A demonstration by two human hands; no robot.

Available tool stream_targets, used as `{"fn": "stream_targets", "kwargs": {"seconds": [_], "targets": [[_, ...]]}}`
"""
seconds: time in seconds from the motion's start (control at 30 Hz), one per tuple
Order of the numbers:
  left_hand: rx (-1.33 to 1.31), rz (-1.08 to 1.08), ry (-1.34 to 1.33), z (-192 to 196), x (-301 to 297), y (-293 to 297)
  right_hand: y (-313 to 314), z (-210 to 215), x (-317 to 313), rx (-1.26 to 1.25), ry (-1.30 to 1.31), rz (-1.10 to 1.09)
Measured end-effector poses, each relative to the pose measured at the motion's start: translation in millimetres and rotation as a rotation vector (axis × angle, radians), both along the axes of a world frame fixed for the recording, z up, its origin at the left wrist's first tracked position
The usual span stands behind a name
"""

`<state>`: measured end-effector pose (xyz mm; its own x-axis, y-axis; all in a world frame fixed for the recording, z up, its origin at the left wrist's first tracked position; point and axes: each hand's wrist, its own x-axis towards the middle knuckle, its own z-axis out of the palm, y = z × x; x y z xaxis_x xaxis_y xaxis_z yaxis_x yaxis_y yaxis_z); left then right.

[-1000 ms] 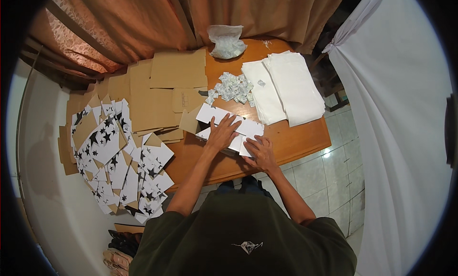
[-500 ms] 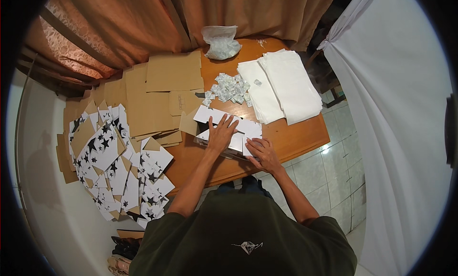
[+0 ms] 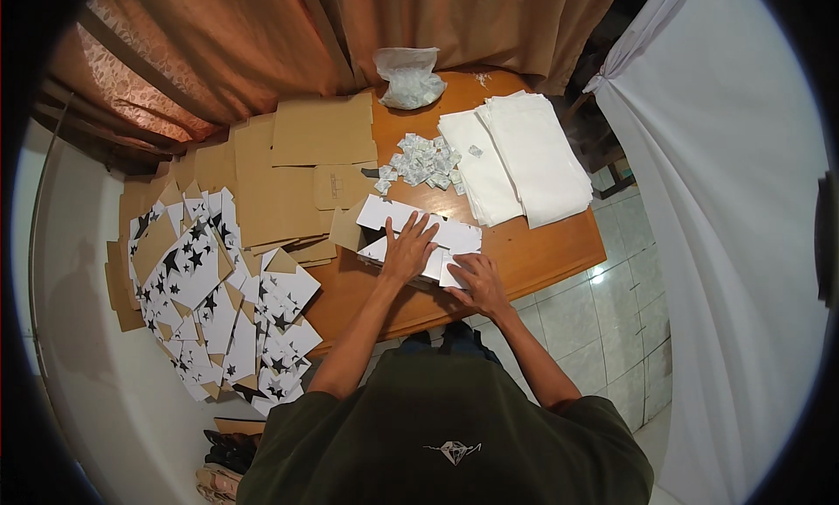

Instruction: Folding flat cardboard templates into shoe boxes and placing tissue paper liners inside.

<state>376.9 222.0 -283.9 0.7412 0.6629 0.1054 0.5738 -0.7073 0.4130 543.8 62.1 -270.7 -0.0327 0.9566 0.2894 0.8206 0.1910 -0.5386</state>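
In front of me on the table lies a white cardboard box [image 3: 458, 234] with its flaps partly folded over and a brown flap sticking out at its left end. My left hand [image 3: 409, 251] lies on the box's top with the fingers spread. At the near right corner of the box, my right hand [image 3: 477, 283] rests its outstretched fingers on a flap. Its thumb sits low at the near side, partly hidden. Just beyond the box is a heap of small white sachets [image 3: 423, 162].
White sheets [image 3: 544, 164] lie stacked at the right on the wooden table [image 3: 559, 247]. A clear plastic bag [image 3: 411, 84] stands at the back. Flat brown cardboard [image 3: 322, 131] and star-printed white cardboard pieces [image 3: 194, 265] cover the left. Curtains [image 3: 437, 24] hang behind.
My right hand has shifted slightly left and its fingers have moved on the box's right corner. The left hand stays on the top. The whole view has shifted a little.
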Motion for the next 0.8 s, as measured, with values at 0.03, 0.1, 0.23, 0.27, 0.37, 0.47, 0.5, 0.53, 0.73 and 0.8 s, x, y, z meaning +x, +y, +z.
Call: {"fn": "stream_targets", "kwargs": {"seconds": [0.03, 0.1, 0.23, 0.27, 0.37, 0.47, 0.5, 0.53, 0.73, 0.8], "targets": [[-0.032, -0.005, 0.003, 2.3, -0.2, -3.1, -1.6, -2.6, 0.5, -0.013, 0.001, -0.031], [-0.016, 0.001, 0.016, -0.2, -5.4, -8.0, -1.5, -0.5, -3.0, -0.024, 0.006, -0.048], [0.012, -0.011, 0.069, 0.1, -9.3, -15.7, -4.1, 1.9, -7.1, -0.034, -0.003, -0.141], [0.013, -0.008, 0.069, -0.8, -9.8, -17.6, -4.4, 0.5, -7.6, -0.042, -0.012, -0.16], [0.038, -0.013, 0.095, -3.7, -8.9, -22.4, -8.6, -4.2, -9.7, -0.04, 0.014, -0.194], [0.025, -0.013, 0.129, -5.8, -7.6, -25.1, -14.6, -7.7, -13.5, 0.008, -0.042, -0.187], [0.016, -0.007, 0.116, -6.1, -7.1, -26.4, -15.8, -7.6, -13.9, 0.009, -0.043, -0.185], [0.008, -0.001, 0.103, -6.2, -6.8, -27.8, -17.0, -7.4, -14.2, 0.035, -0.077, -0.173], [-0.073, 0.033, 0.042, 2.2, -7.3, -29.1, -25.4, -9.9, -9.4, 0.142, -0.213, -0.104], [-0.04, 0.057, 0.01, 5.9, -4.1, -29.5, -28.2, -10.9, -7.5, 0.183, -0.253, -0.093]]}}
